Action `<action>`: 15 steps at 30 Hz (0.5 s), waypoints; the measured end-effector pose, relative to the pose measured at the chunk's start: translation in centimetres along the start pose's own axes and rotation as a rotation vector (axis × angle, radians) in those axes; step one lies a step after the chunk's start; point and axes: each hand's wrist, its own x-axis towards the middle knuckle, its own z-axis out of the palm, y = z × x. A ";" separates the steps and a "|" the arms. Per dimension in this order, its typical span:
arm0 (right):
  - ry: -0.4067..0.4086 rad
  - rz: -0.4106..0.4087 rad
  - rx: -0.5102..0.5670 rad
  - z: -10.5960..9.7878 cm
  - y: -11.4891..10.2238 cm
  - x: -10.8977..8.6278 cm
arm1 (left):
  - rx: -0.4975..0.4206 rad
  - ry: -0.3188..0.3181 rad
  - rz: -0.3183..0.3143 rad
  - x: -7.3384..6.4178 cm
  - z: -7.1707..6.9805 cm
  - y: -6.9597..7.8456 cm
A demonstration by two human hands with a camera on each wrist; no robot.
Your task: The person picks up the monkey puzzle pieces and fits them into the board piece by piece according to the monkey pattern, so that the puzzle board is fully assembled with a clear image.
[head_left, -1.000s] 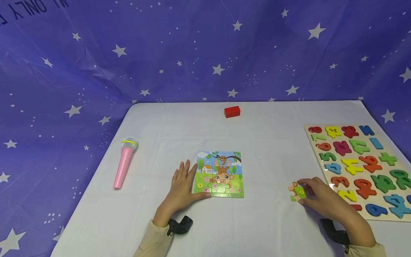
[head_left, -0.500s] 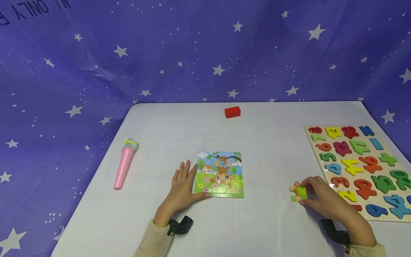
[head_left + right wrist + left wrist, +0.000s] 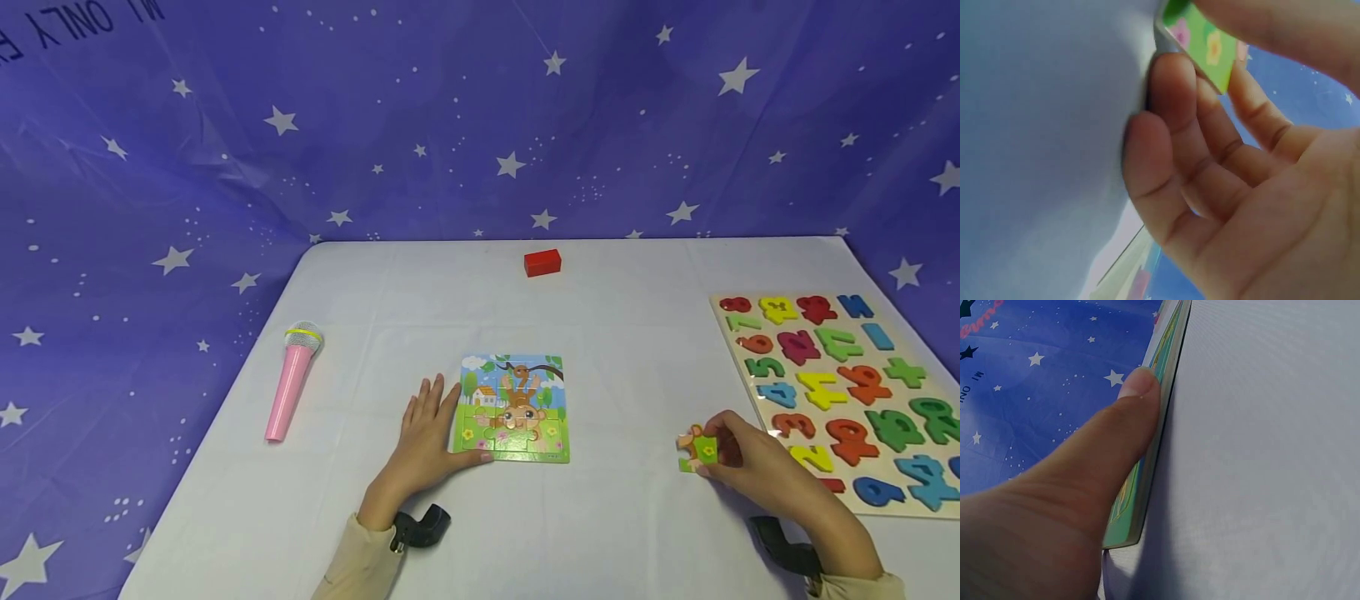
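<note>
A square jigsaw puzzle (image 3: 517,408) with a hanging monkey picture lies flat on the white table. My left hand (image 3: 423,429) rests at its left side, fingers straight and spread. In the left wrist view, the left thumb (image 3: 1138,403) lies over the puzzle's near edge (image 3: 1129,528). To the right, my right hand (image 3: 757,458) pinches a jigsaw piece (image 3: 703,450) between thumb and fingertips. This piece has a green ground, a yellow flower and a brown part. Close up in the right wrist view, the piece (image 3: 1210,47) is tilted near the tabletop, partly hidden by the thumb.
A wooden board (image 3: 810,400) with colourful raised letters and numbers lies at the right, just beyond the right hand. A pink toy microphone (image 3: 292,383) lies at the left. A red block (image 3: 542,263) sits near the back edge, before a starry blue backdrop (image 3: 450,108).
The right hand has shifted the jigsaw piece very slightly to the right, its fingers curling a little higher over it. The left hand and the puzzle stay in place.
</note>
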 end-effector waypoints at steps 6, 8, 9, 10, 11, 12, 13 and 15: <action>0.026 -0.042 0.017 0.1 0.1 0.0 | -0.002 -0.002 -0.002 0.0 0.0 -0.1; 0.042 -0.069 0.027 0.1 0.1 0.0 | 0.001 -0.003 -0.004 0.0 0.0 -0.1; 0.049 -0.078 0.028 0.1 0.1 -0.1 | 0.003 -0.002 -0.004 0.0 0.0 -0.1; 0.054 -0.087 0.030 0.0 0.0 -0.1 | 0.003 -0.002 -0.003 0.0 0.0 -0.1; 0.058 -0.096 0.028 0.0 0.0 -0.1 | 0.006 0.000 0.000 0.0 0.1 -0.1; 0.061 -0.103 0.028 0.0 -0.1 -0.1 | 0.007 0.000 0.002 0.0 0.1 -0.1; 0.061 -0.112 0.030 0.1 -0.1 -0.1 | 0.007 0.001 0.003 0.0 0.1 -0.1; 0.054 -0.118 0.031 0.1 -0.2 -0.2 | 0.011 0.004 0.006 0.0 0.1 -0.1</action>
